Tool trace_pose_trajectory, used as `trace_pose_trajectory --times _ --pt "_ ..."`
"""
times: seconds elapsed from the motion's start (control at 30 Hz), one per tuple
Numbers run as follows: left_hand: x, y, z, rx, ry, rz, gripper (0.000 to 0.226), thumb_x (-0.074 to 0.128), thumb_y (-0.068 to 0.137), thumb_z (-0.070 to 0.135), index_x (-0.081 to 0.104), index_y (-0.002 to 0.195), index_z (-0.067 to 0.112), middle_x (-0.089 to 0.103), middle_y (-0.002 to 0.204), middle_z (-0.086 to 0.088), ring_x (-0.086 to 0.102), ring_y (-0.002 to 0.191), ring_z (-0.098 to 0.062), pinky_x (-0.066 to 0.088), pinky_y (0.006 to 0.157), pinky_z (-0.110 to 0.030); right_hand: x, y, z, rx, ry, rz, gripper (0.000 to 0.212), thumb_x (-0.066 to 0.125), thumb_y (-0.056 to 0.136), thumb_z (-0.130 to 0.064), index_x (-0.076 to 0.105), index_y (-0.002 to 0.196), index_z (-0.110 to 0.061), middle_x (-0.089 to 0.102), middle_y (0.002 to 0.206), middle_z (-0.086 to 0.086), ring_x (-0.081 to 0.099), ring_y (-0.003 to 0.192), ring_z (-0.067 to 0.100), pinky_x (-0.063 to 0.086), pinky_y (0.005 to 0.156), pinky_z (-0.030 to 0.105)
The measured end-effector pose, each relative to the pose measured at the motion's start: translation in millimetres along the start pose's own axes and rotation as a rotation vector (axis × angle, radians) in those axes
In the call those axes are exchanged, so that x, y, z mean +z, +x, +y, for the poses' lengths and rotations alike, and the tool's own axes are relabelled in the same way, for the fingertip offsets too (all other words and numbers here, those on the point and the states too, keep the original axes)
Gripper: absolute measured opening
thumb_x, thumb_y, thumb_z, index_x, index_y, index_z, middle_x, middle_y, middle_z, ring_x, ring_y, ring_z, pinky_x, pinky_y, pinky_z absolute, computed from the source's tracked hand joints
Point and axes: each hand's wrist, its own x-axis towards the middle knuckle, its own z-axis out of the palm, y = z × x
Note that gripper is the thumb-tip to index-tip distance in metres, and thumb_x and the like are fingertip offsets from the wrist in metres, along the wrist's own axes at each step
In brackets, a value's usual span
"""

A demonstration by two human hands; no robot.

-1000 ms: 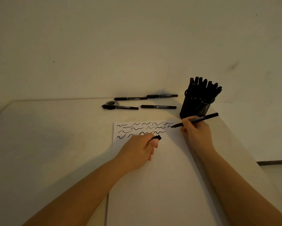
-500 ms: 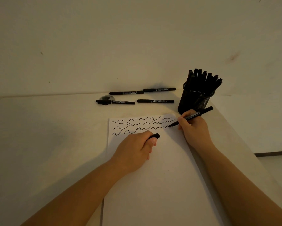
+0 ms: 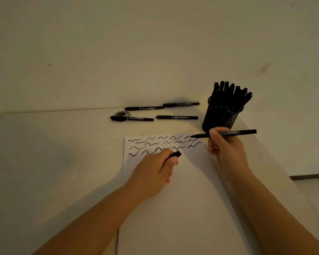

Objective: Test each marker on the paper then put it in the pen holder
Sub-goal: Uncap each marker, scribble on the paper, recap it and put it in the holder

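While curled round a black marker [image 3: 226,133], right hand [image 3: 226,151] up at the far right corner of the paper [image 3: 173,199], tip of that marker pointing left, at or just above the last squiggles [image 3: 164,145]; contact not clear. Left hand [image 3: 153,173] resting on the paper, fingers closed round a black cap [image 3: 177,154], which pokes out past the knuckles. Just behind the right hand, a black mesh pen holder [image 3: 220,118], upright on the table [image 3: 53,162] and crammed with black markers [image 3: 230,92]. Further left, near the wall [image 3: 155,43], four more loose markers [image 3: 177,117] lying flat in two rows, the near-left one across a small round lid-like thing [image 3: 121,114]. Rows of wavy black strokes along the far edge of the paper only.
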Motion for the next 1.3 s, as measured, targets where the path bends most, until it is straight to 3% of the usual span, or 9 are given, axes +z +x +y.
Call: trace_pose_trajectory --times 0.13,0.47,0.77,1.03,1.13,1.3 --pt "0 0 0 0.01 0.005 0.002 0.021 0.035 0.095 0.03 0.053 0.084 0.028 0.054 0.059 0.011 0.057 0.052 -0.001 0.051 0.062 -0.032 6 -3 -1 0.112 0.239 -0.15 0.027 0.044 0.093 -0.014 0.059 0.071 -0.011 0.051 0.047 0.002 0.046 0.044 0.014 0.037 0.043 0.023" --pt "0 0 0 0.012 0.03 -0.018 0.019 0.037 0.096 0.03 0.053 0.086 0.026 0.054 0.059 0.013 0.058 0.053 0.0 0.048 0.059 -0.026 11 -9 1 0.051 0.032 -0.259 0.025 0.045 0.093 -0.013 0.058 0.072 -0.014 0.056 0.048 0.0 0.048 0.044 0.012 0.04 0.045 0.017" --pt "1 0 -2 0.011 0.041 -0.027 0.017 0.039 0.095 0.031 0.051 0.082 0.031 0.054 0.056 0.011 0.057 0.053 0.003 0.041 0.054 -0.016 16 -17 -4 0.036 -0.09 -0.452 0.011 0.051 0.089 -0.006 0.055 0.079 -0.008 0.064 0.058 0.007 0.057 0.052 0.015 0.049 0.053 0.023" --pt "0 0 -2 0.015 0.079 -0.018 0.02 0.038 0.095 0.03 0.05 0.079 0.033 0.054 0.052 0.01 0.053 0.053 -0.001 0.039 0.054 -0.021 22 -19 4 0.019 -0.087 -0.496 0.01 0.053 0.087 -0.013 0.056 0.079 -0.008 0.062 0.054 0.001 0.055 0.051 0.011 0.048 0.054 0.02" --pt "0 0 -1 0.024 0.076 -0.012 0.021 0.038 0.095 0.03 0.05 0.078 0.033 0.052 0.051 0.008 0.051 0.051 -0.006 0.041 0.055 -0.029 23 -21 5 -0.006 -0.076 -0.507 0.017 0.053 0.081 -0.022 0.058 0.08 -0.006 0.057 0.05 -0.001 0.05 0.048 0.009 0.045 0.051 0.019" --pt "-3 1 1 0.003 0.007 0.004 0.025 0.038 0.091 0.034 0.048 0.068 0.035 0.048 0.051 0.004 0.053 0.054 -0.026 0.046 0.059 -0.045 28 -21 8 -0.057 -0.116 -0.503 0.013 0.049 0.089 -0.012 0.057 0.08 -0.006 0.05 0.048 -0.003 0.044 0.046 0.011 0.041 0.048 0.018"
